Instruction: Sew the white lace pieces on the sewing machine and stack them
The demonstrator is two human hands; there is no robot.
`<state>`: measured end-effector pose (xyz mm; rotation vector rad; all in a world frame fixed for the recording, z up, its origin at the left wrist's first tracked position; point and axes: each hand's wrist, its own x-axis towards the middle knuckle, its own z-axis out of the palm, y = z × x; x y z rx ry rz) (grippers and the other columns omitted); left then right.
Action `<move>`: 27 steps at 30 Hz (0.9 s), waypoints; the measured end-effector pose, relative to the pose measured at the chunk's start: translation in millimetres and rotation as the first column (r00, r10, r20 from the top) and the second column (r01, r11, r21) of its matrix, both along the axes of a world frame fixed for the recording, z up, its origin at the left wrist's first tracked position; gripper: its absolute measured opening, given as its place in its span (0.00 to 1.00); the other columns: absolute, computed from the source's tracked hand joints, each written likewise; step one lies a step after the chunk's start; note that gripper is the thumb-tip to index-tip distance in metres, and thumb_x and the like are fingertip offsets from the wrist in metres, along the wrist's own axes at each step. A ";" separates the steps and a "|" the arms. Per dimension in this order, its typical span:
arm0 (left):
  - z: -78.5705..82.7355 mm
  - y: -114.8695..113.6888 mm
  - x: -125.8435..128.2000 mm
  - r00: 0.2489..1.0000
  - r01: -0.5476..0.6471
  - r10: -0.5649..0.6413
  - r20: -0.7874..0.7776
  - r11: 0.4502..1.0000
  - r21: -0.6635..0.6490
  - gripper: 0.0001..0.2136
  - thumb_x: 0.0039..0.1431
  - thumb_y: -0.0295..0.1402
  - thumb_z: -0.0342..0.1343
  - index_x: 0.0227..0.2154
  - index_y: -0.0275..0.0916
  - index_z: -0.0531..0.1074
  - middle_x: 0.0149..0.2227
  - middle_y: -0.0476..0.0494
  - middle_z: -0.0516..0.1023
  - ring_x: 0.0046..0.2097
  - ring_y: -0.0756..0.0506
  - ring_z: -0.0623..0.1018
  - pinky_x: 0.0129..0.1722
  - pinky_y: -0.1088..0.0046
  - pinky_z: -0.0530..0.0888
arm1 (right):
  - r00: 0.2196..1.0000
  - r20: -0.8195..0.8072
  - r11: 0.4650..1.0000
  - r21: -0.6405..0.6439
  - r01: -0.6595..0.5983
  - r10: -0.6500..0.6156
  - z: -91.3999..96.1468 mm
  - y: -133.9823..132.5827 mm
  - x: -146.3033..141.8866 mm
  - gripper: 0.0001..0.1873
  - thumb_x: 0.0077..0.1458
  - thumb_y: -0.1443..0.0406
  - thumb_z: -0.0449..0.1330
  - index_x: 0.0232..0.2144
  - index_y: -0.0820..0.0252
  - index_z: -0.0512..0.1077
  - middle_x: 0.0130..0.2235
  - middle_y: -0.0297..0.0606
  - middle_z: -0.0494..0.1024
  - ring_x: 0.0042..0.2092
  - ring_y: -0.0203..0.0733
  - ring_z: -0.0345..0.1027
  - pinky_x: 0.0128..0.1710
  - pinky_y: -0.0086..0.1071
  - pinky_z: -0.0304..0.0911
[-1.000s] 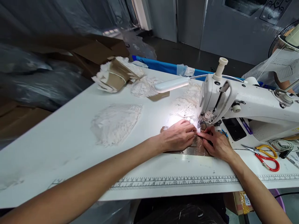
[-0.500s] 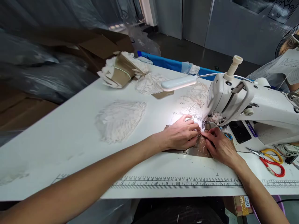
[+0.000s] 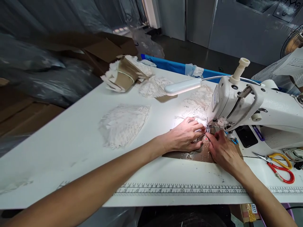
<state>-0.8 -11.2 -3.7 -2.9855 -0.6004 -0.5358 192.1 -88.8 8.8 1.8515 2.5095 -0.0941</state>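
Note:
My left hand [image 3: 187, 135] is at the needle area of the white sewing machine [image 3: 239, 101], its fingers bent down on white lace fabric [image 3: 197, 108]. From the right, my right hand [image 3: 223, 149] pinches the edge of the lace close to the presser foot [image 3: 210, 129]. Both sets of fingertips nearly meet in front of the foot, and the bit of lace between them is mostly hidden. A brown plate [image 3: 189, 156] with a small red arrow mark lies under my hands. The machine's lamp [image 3: 183, 86] lights the spot brightly.
Another lace piece [image 3: 125, 124] lies flat to the left. Behind it is a tied lace bundle [image 3: 124, 75]. Scissors [image 3: 279, 164] with red and yellow handles and a black phone [image 3: 246, 136] are at the right. A printed ruler [image 3: 175, 190] runs along the front edge.
The view has shifted slightly, so everything sits a little lower and further right. My right fingers have drawn back slightly, baring the red arrow mark. Both hands stay at the needle area.

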 end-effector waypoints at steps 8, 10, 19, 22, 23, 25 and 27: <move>1.2 0.5 -0.2 0.999 -0.024 0.023 -0.026 1.000 -0.020 0.13 0.66 0.38 0.45 0.41 0.37 0.72 0.39 0.41 0.77 0.37 0.45 0.72 0.46 0.59 0.68 | 0.773 -0.629 0.996 -0.076 0.045 -0.083 1.4 17.6 35.2 0.24 0.67 0.53 0.44 0.37 0.59 0.75 0.30 0.39 0.75 0.30 0.43 0.70 0.32 0.34 0.67; 2.3 0.1 0.0 0.998 -0.035 0.034 -0.048 0.999 -0.029 0.12 0.65 0.38 0.46 0.42 0.38 0.71 0.40 0.40 0.77 0.38 0.44 0.72 0.45 0.59 0.68 | 0.729 -0.670 0.990 -0.089 0.109 -0.140 -2.2 23.0 37.3 0.28 0.66 0.48 0.43 0.32 0.59 0.74 0.24 0.37 0.72 0.26 0.42 0.68 0.28 0.33 0.66; 3.0 -1.6 -1.2 0.998 -0.038 0.036 -0.054 0.999 -0.035 0.13 0.67 0.36 0.43 0.44 0.37 0.70 0.42 0.40 0.76 0.39 0.44 0.73 0.46 0.59 0.67 | 0.760 -0.617 0.978 -0.096 0.185 -0.204 -0.8 13.6 32.4 0.25 0.59 0.43 0.50 0.34 0.58 0.69 0.35 0.43 0.72 0.30 0.43 0.67 0.30 0.36 0.67; 1.9 -1.2 -2.0 0.998 -0.041 0.038 -0.059 0.998 -0.046 0.13 0.67 0.37 0.44 0.46 0.37 0.69 0.43 0.39 0.76 0.39 0.44 0.73 0.47 0.59 0.67 | 0.742 -0.645 0.978 -0.042 0.206 -0.184 -2.6 7.4 30.6 0.22 0.57 0.45 0.53 0.34 0.58 0.67 0.38 0.42 0.70 0.27 0.39 0.64 0.29 0.35 0.67; 1.4 -1.2 -2.2 0.998 -0.043 0.041 -0.057 0.998 -0.051 0.14 0.67 0.37 0.44 0.46 0.37 0.69 0.43 0.39 0.76 0.39 0.44 0.73 0.47 0.59 0.66 | 0.731 -0.659 0.973 -0.010 0.232 -0.181 -4.6 6.2 30.2 0.20 0.57 0.47 0.52 0.33 0.57 0.66 0.37 0.42 0.69 0.27 0.39 0.64 0.28 0.35 0.67; 0.6 -1.3 -2.5 0.998 -0.047 0.044 -0.049 0.997 -0.061 0.15 0.67 0.39 0.44 0.47 0.36 0.70 0.44 0.39 0.76 0.40 0.44 0.73 0.48 0.59 0.66 | 0.722 -0.671 0.959 0.058 0.279 -0.169 -9.0 5.0 29.7 0.17 0.57 0.50 0.51 0.30 0.56 0.65 0.34 0.41 0.68 0.28 0.41 0.64 0.27 0.35 0.66; 0.2 -1.2 -2.8 0.998 -0.051 0.048 -0.042 0.996 -0.070 0.16 0.67 0.39 0.43 0.47 0.37 0.70 0.44 0.39 0.76 0.40 0.43 0.73 0.48 0.59 0.65 | 0.734 -0.661 0.949 0.104 0.297 -0.158 -12.4 5.0 29.7 0.14 0.57 0.52 0.51 0.28 0.56 0.64 0.32 0.40 0.67 0.30 0.44 0.65 0.28 0.36 0.66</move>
